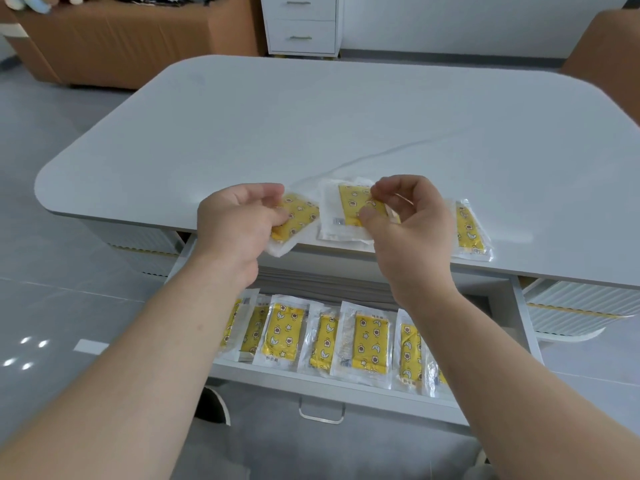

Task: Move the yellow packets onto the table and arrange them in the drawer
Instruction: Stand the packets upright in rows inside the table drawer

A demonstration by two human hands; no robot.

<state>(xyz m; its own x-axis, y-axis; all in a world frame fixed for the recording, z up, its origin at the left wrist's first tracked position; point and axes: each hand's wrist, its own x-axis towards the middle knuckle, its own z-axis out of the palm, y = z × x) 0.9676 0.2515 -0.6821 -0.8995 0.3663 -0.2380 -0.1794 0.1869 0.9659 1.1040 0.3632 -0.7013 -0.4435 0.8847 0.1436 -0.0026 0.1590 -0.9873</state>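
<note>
Centrally, at the near edge of the white tabletop point(311, 126), both hands work over yellow packets. Left hand point(239, 223): fingers pinched shut on one yellow packet point(298, 216), which overhangs the tabletop's edge. Right hand point(408, 220): thumb and fingertips closed on a second packet point(349, 206), clear-wrapped with a star-and-moon print, lying on the tabletop just beside the first. Third packet point(469, 230): flat on the tabletop, right of the right hand, untouched.

Open drawer point(346, 386), lower centre of the frame, below the tabletop edge: white interior, metal handle point(322, 412) on its front. Contents: a row of yellow packets point(370, 341), about seven visible, laid side by side and overlapping slightly, running left to right; the ends of the row are partly hidden by the forearms. Grey folded material lies behind the row at the drawer's back.

Upper frame: brown cardboard boxes point(121, 39) at upper left, a white drawer cabinet point(301, 26) at upper centre.
</note>
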